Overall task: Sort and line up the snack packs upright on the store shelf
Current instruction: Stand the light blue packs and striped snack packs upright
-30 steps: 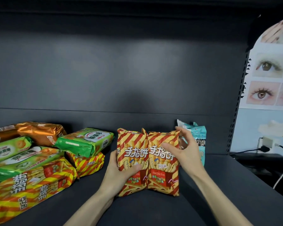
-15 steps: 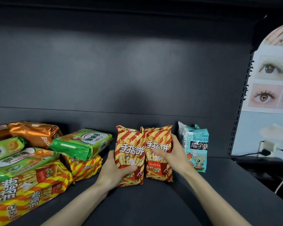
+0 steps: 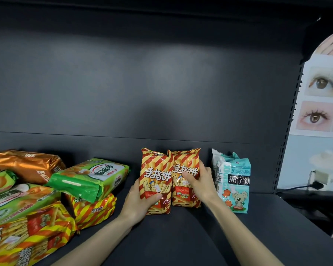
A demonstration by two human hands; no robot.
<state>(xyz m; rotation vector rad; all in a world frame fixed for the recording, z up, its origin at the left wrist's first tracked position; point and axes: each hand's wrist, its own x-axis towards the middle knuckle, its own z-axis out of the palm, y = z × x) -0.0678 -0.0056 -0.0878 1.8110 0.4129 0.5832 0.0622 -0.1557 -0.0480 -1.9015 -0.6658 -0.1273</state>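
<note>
Two red-and-yellow striped snack packs stand upright side by side near the back of the dark shelf. My left hand grips the left striped pack, thumb across its front. My right hand grips the right striped pack from its right side, fingers curled over the front. To the right a teal bear-print pack stands upright, with another pale pack partly hidden behind it.
A loose pile lies at the left: an orange foil pack, green packs and striped packs. The shelf's back panel rises behind. A slotted upright post bounds the right end; cables and a poster lie beyond.
Both hands have pushed the two striped packs farther back on the shelf, toward the rear panel and closer to the teal pack. My right hand shifted from the pack's top edge to its side.
</note>
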